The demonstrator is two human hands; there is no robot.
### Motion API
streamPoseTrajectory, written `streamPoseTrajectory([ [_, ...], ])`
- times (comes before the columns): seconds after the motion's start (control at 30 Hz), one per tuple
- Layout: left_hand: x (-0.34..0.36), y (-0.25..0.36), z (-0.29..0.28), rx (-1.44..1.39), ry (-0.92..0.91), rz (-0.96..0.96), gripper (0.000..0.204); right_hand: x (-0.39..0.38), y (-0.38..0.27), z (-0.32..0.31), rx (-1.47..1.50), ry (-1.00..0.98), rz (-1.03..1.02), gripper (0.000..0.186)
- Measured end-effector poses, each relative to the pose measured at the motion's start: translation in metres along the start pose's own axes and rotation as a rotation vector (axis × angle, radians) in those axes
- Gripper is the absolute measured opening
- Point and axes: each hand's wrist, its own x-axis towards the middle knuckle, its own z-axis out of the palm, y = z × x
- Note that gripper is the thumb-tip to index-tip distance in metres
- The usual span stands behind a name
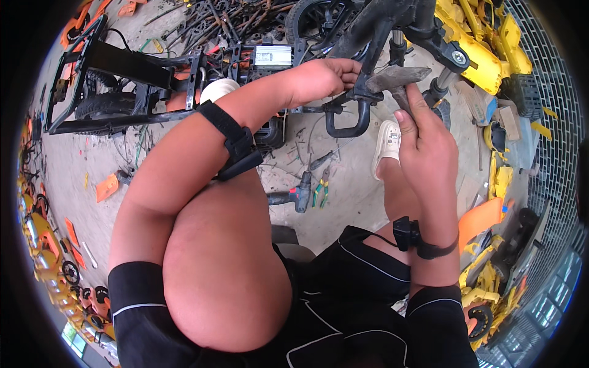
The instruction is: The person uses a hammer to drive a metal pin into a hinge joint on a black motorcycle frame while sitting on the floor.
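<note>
My right hand (pixel 429 144) grips a grey metal hammer (pixel 399 76), its head resting at or very near a joint of the black steel frame (pixel 385 27). Just left of that joint, my left hand (pixel 328 80) has curled fingers at the frame; what they hold is hidden. A black looped bracket (pixel 346 127) hangs below the hands. A battery-sized silver box (pixel 272 56) sits on the black chassis (pixel 119 64) behind my left arm.
A cordless drill (pixel 302 193) and pliers (pixel 322 187) lie on the concrete floor (pixel 86 159) below. Yellow plastic panels (pixel 466 49) pile up at right, near a latticed wall (pixel 546 159). Scrap metal rods (pixel 202 18) lie behind; orange and yellow parts line the left.
</note>
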Motion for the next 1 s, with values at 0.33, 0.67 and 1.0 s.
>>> streamPoseTrajectory([
  [0.33, 0.003, -0.007, -0.005, 0.134, -0.003, 0.036, 0.072, -0.006, -0.004, 0.003, -0.012, 0.041, -0.031, 0.041],
  [0.67, 0.005, -0.016, -0.013, 0.027, -0.069, 0.051, 0.072, -0.001, -0.008, -0.007, 0.300, 0.019, 0.133, 0.043],
  [1.0, -0.005, -0.010, -0.006, 0.077, -0.018, 0.035, 0.076, 0.002, -0.020, -0.006, 0.077, -0.164, 0.299, 0.041],
])
